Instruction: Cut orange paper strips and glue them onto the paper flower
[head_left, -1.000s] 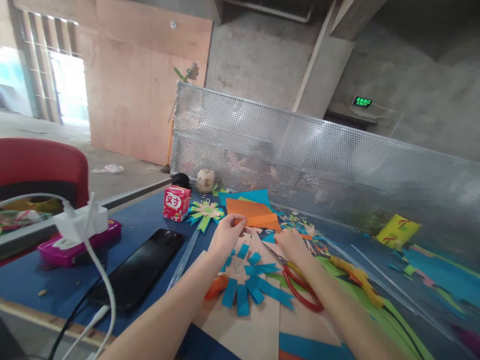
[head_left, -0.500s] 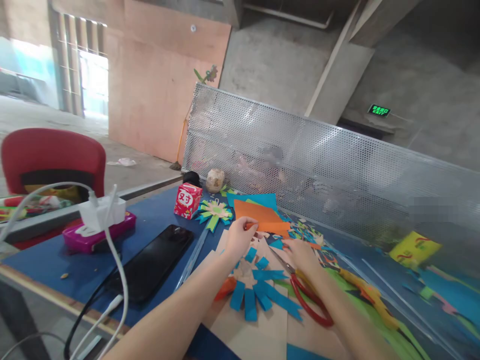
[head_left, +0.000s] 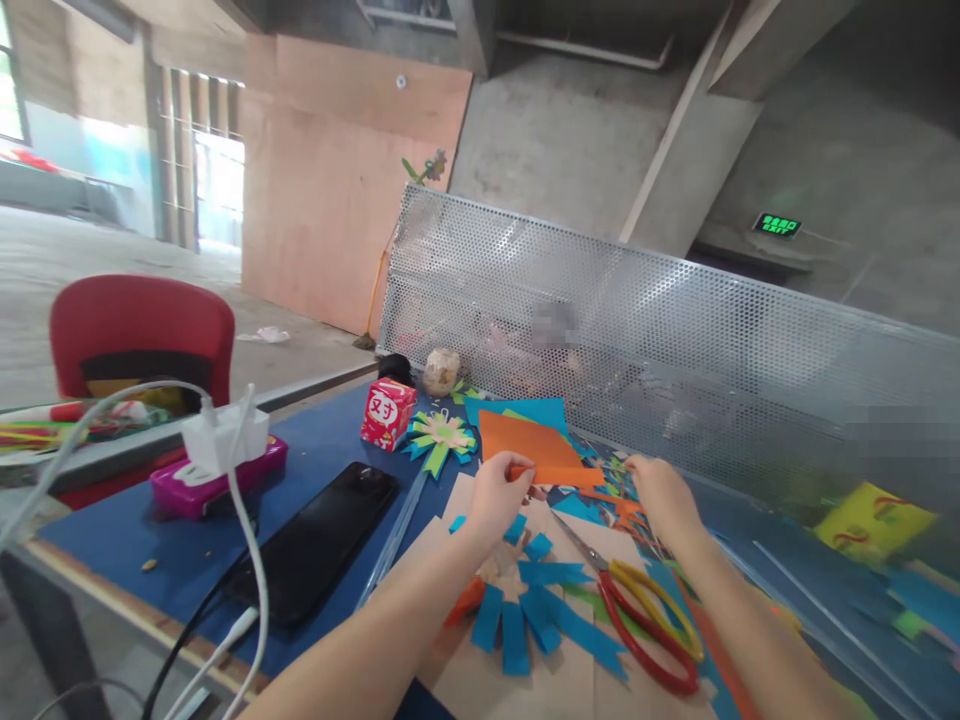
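Note:
My left hand [head_left: 496, 490] pinches the near left corner of a folded orange paper sheet [head_left: 532, 447] that lies on the blue table. My right hand [head_left: 664, 498] rests further right over a heap of small coloured paper scraps [head_left: 611, 492], fingers curled downward; whether it holds anything is hidden. Red-and-yellow-handled scissors [head_left: 637, 610] lie flat just beside my right forearm. Below my left hand lies a blue paper flower with strip petals [head_left: 536, 600] on brown card [head_left: 517, 675].
A black phone [head_left: 319, 545], a clear tube [head_left: 394, 535], a red carton [head_left: 387, 413], a green-blue paper flower [head_left: 441, 440] and a magenta case [head_left: 217, 478] with a white charger [head_left: 223, 436] lie left. A perforated metal screen [head_left: 675, 340] closes the far side. A red chair [head_left: 142, 335] stands left.
My right hand left the scissors and moved up and right onto the paper scraps. My left hand kept its pinch on the orange paper. The view swung slightly left.

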